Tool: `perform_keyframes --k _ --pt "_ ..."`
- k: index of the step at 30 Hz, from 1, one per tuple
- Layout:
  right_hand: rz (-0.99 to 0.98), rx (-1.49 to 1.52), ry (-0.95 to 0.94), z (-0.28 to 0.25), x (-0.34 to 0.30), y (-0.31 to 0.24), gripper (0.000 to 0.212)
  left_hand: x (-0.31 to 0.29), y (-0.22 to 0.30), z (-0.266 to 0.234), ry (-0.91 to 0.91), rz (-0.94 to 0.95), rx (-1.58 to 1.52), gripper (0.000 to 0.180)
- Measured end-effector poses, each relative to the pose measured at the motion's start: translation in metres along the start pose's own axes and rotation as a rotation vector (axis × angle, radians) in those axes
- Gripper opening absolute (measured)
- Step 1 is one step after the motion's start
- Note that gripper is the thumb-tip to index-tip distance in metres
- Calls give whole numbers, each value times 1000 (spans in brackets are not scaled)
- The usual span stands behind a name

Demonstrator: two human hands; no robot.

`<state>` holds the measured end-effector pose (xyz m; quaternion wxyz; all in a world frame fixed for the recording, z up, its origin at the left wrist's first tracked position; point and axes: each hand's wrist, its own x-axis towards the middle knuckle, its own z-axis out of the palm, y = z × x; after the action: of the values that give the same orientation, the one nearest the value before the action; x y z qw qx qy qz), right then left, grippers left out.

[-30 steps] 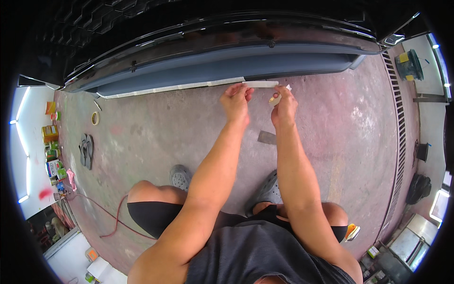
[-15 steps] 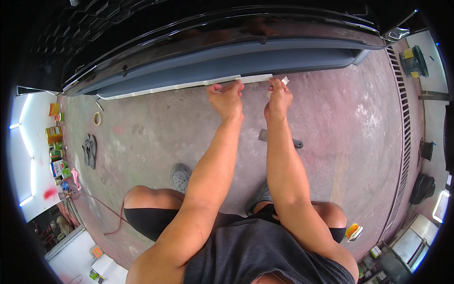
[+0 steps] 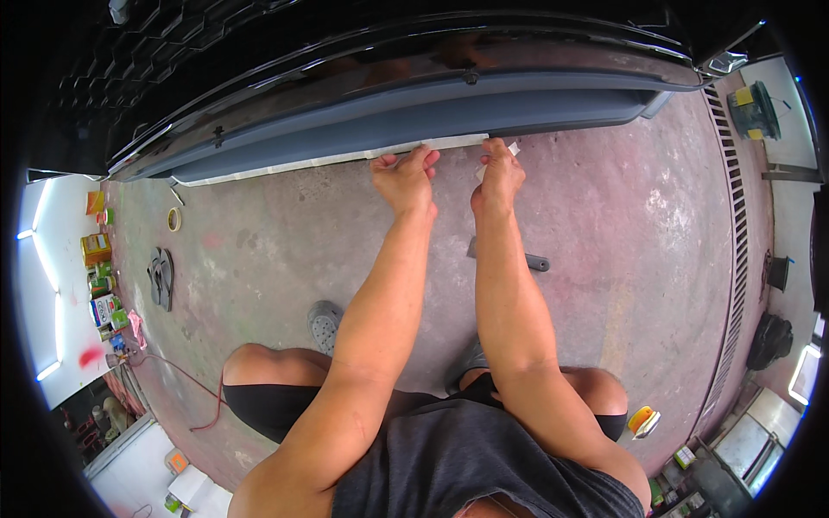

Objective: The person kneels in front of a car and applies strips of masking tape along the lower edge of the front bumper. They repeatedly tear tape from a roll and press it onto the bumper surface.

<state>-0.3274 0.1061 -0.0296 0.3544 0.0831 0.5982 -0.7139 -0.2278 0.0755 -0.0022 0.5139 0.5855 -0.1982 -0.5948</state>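
Note:
A strip of whitish masking tape runs along the lower lip of the dark grey plastic trim, under a black car's front end. My left hand is closed at that lip, thumb and fingers pinching the tape's edge. Just to its right, my right hand is closed around more tape near the end of the strip. A loose white piece of tape sticks out past its fingers, and its palm side is hidden.
A putty knife lies on the concrete floor beneath my right forearm. Farther left are a tape roll, flip-flops, several cans and a red hose. A drain grate runs along the right.
Both hands have shifted very slightly left in the picture, along with the whole scene. Their pinching grips at the tape look the same.

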Motion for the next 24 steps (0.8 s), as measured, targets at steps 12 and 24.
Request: perform_keyframes --k 12,24 --pt "27 18 24 5 -1 0 22 2 4 1 33 -11 21 55" --pt "-15 15 28 13 -7 -9 16 4 5 6 48 6 30 50"
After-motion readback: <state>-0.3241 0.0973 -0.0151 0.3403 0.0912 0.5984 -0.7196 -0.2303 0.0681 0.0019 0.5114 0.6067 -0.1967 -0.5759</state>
